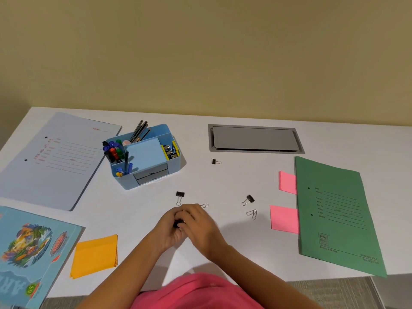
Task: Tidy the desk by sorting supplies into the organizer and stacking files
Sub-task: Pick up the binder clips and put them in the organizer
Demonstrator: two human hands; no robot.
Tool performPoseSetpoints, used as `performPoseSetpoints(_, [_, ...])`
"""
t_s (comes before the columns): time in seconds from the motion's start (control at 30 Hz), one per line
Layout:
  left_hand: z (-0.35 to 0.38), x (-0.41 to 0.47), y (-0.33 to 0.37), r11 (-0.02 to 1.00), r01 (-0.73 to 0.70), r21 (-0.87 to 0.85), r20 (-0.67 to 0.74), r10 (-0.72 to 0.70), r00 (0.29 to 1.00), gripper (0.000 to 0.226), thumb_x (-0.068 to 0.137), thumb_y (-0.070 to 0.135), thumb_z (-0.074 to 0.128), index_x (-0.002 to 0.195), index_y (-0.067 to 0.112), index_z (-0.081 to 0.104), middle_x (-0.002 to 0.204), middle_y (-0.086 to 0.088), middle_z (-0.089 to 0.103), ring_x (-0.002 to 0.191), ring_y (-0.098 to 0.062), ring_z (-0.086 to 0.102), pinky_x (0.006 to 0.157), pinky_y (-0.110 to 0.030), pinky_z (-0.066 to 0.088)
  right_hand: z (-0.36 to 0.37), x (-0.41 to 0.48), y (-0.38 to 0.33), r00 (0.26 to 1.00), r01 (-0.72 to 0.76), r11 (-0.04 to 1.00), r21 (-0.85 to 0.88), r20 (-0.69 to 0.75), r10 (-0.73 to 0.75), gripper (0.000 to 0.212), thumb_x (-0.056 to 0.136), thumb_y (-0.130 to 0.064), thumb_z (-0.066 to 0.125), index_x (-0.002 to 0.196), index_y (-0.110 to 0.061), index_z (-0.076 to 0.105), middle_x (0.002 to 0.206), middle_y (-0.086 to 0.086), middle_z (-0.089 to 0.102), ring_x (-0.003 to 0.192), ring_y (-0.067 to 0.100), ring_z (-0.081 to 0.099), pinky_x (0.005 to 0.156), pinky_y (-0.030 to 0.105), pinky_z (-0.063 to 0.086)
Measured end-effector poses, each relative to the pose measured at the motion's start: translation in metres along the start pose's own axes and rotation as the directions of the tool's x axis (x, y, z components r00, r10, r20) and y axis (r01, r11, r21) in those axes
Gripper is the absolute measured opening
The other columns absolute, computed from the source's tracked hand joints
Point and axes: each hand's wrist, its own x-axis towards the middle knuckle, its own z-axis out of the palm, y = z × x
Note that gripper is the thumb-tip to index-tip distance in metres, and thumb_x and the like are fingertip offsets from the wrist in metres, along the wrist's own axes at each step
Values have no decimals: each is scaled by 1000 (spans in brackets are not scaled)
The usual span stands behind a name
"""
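While both hands meet in front of the organizer (151, 175), we count along the counter (138, 219) from the left. One picture-covered book (29, 253) lies far to the organizer's left and nearer us. One pale file (55, 159) lies flat just left of the organizer. One orange sticky pad (94, 256) sits left of it and towards us. The organizer itself holds markers, pencils and clips in separate compartments.

The left hand (169, 230) and right hand (198, 224) press together, forearms converging from our body. Both grips are curled narrow around a small black thing (177, 224), mostly hidden between the fingers.

We count three loose binder clips: the first clip (180, 197) lies just beyond the hands. The second clip (215, 162) lies right of the organizer, and the third clip (248, 200) further right.

There are three paper clips: a single paper clip (204, 205) touching the right hand's far side, and a paper clip pair (252, 214) beside the third clip.

Well right of the organizer, two pink sticky pads (287, 182) poke out from under one green file (336, 215).
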Motion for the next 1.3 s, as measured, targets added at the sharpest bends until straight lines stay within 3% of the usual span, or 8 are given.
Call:
performPoseSetpoints(0.2, [-1, -4, 11, 995, -23, -101, -38, 19, 999, 26, 95, 14, 37, 83, 1, 55, 71, -12, 59, 50, -20, 60, 48, -26, 54, -11, 32, 0, 975, -222, 971, 93, 3, 222, 24, 90, -2, 50, 105, -17, 61, 115, -5, 52, 105, 1, 49, 88, 18, 46])
performPoseSetpoints(0.3, [-11, -3, 17, 991, -58, -124, -116, 43, 992, 30, 96, 17, 35, 77, 1, 53, 72, -13, 55, 41, -22, 58, 43, -28, 54, -6, 50, 15, 977, -184, 979, -84, 92, 192, 52, 72, 15, 53, 113, -16, 58, 121, 0, 51, 105, 18, 52, 82, 33, 51])
performPoseSetpoints(0.47, [-26, -2, 23, 977, -90, -194, -113, 69, 991, 39, 98, 21, 32, 87, -6, 57, 86, -20, 58, 65, -31, 62, 53, -37, 58, 12, 62, 37, 916, -203, 940, -274, 286, 282, 63, 81, 12, 53, 136, -18, 48, 150, 8, 31, 129, 28, 39, 103, 34, 42])
performPoseSetpoints(0.67, [-28, -2, 31, 967, -132, -217, -136, 104, 985, 37, 98, 21, 34, 87, -5, 57, 88, -22, 57, 75, -34, 60, 55, -40, 57, 29, 58, 54, 927, -86, 912, -400, 303, 220, 46, 73, 8, 66, 117, -7, 58, 113, 11, 56, 104, 27, 56, 79, 30, 52])
performPoseSetpoints(0.87, [-23, 2, 35, 969, -129, -212, -137, 102, 985, 38, 99, 22, 34, 90, -6, 58, 96, -23, 59, 85, -34, 59, 58, -40, 57, 15, 55, 56, 946, -269, 946, -181, 138, 295, 22, 87, -2, 52, 108, -9, 55, 105, 10, 50, 90, 25, 54, 80, 37, 50])
performPoseSetpoints(1.03, [-9, 4, 32, 979, -90, -185, -64, 79, 995, 36, 97, 24, 37, 88, -3, 59, 81, -21, 66, 58, -31, 68, 53, -37, 59, -5, 46, 33, 973, -228, 972, 63, -12, 229, 24, 87, -11, 62, 110, -14, 60, 106, 2, 55, 93, 14, 54, 84, 27, 49])
performPoseSetpoints(1.2, [7, 4, 26, 986, -23, -163, 30, 28, 999, 25, 95, 19, 40, 89, -1, 54, 78, -17, 60, 60, -25, 63, 46, -27, 52, -17, 34, 21, 992, -88, 990, 109, 94, 78, 31, 86, -20, 56, 117, -17, 59, 109, -2, 52, 100, 12, 51, 87, 21, 44])
performPoseSetpoints(1.3, [12, 7, 27, 984, 2, -176, 27, 3, 1000, 25, 94, 16, 40, 80, 1, 54, 67, -15, 58, 48, -23, 58, 43, -22, 49, -29, 38, 28, 987, -161, 965, 205, 7, 163, 26, 88, -22, 59, 114, -17, 61, 109, -5, 53, 101, 9, 53, 89, 17, 43])
